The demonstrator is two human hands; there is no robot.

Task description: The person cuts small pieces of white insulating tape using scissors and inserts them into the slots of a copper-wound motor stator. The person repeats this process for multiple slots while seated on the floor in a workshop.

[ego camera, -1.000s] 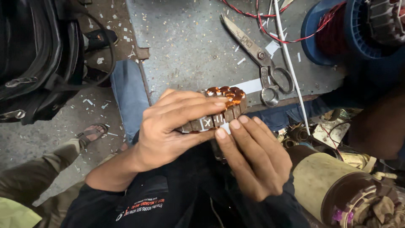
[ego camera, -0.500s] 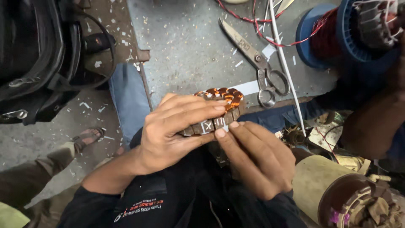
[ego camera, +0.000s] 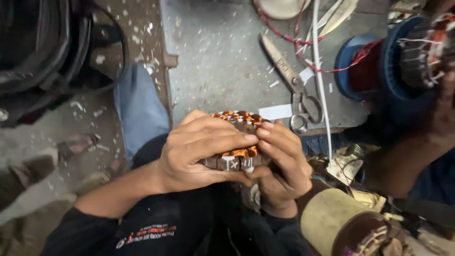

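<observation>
stator (ego camera: pixel 239 142) mostly hidden by fingers (ego camera: pixel 222 140)

Single view from a head-worn camera, looking steeply down over the wearer's chest and lap. The lens sits close: the left hand (ego camera: pixel 199 149) and right hand (ego camera: pixel 279 163) fill the frame's centre, clasped around a round dark motor stator with copper windings (ego camera: pixel 239 137). Forearms enter from the lower edge. The upper centre of the frame shows a grey speckled work slab (ego camera: pixel 213 57) bearing steel scissors (ego camera: pixel 296 87); the upper left shows the floor. No second view exists, so no overlap applies.
</observation>
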